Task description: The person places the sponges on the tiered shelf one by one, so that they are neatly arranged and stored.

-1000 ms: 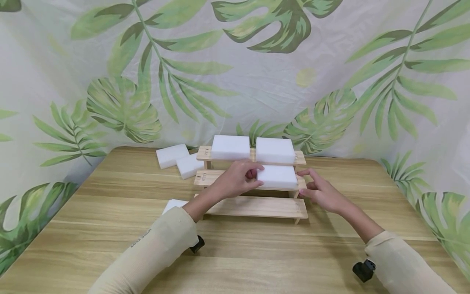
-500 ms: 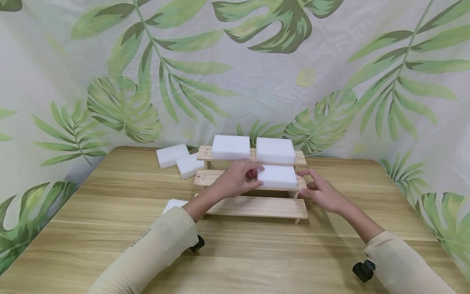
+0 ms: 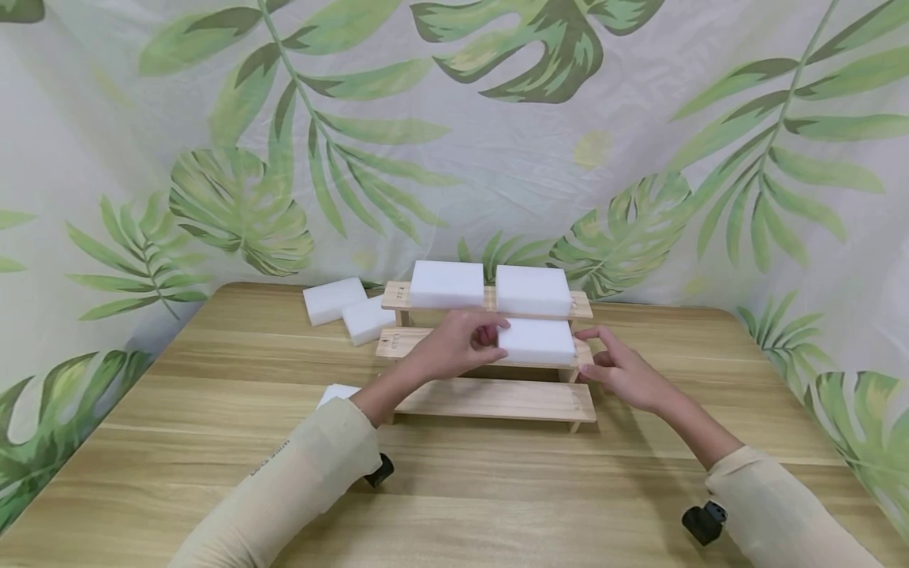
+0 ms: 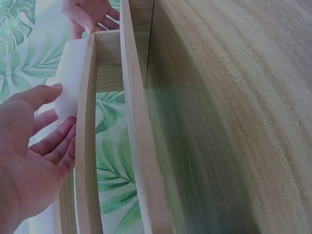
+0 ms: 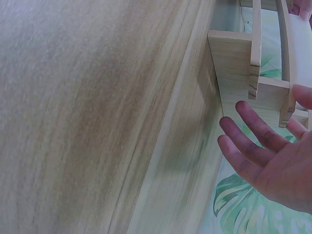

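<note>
A white sponge block [image 3: 536,339] lies flat at the right end of the middle tier of a three-tier wooden stand [image 3: 490,400]. My left hand [image 3: 457,345] is at the block's left end, its thumb and fingers loosely bent at the edge. In the left wrist view the left fingertips [image 4: 71,122] are beside the sponge [image 4: 72,73] and the tier's edge. Near the tier's right end is my right hand [image 3: 626,377], thumb at the wood. The right wrist view shows the right hand [image 5: 278,165] with fingers spread and largely straight.
Two sponge blocks [image 3: 446,284] [image 3: 533,289] sit side by side on the top tier. Left of the stand, two more sponges [image 3: 332,300] [image 3: 368,319] lie on the wooden table [image 3: 497,505]. Another white piece [image 3: 335,393] is partly hidden by the left forearm. A leaf-patterned cloth hangs behind.
Almost nothing differs. My left hand and forearm have shifted very slightly left; the right hand, the sponges and the stand look still.
</note>
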The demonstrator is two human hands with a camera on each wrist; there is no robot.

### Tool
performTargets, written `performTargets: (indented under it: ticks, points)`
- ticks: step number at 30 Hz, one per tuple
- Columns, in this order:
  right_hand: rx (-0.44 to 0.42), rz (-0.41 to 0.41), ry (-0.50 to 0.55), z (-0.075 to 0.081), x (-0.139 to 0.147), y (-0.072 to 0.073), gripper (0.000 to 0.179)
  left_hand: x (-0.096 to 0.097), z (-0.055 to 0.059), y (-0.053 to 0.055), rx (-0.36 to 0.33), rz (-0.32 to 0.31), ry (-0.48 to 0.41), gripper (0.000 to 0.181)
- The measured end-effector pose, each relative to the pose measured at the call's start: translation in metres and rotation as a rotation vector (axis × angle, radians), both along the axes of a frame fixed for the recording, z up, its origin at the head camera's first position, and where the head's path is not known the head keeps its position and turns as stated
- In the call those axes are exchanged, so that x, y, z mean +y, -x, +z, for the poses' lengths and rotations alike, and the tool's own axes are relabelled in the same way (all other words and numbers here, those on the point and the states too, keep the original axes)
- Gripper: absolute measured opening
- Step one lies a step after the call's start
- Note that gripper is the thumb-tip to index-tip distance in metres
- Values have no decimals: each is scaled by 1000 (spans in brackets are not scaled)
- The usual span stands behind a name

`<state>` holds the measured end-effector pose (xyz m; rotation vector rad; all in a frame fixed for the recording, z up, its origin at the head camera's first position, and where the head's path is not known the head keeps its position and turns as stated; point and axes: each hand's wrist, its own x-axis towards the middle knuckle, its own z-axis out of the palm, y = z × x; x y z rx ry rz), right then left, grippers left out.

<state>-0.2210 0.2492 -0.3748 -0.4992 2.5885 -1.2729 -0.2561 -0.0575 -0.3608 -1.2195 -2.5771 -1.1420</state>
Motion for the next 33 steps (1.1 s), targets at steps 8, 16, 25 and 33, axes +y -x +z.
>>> performTargets:
  ticks: [8,16,25,33]
  points:
    - [7,-1,-5,0,0,0,51,-13,1,-3,-29,-6,-48,29]
    - [8,-5,-16,1,0,-1,52,-43,5,-12,-22,74,-43,34]
    - [12,-4,-15,0,0,-2,52,-88,11,-20,16,160,-14,28]
    - [9,4,-11,1,0,-2,52,-133,3,-19,24,218,41,26]
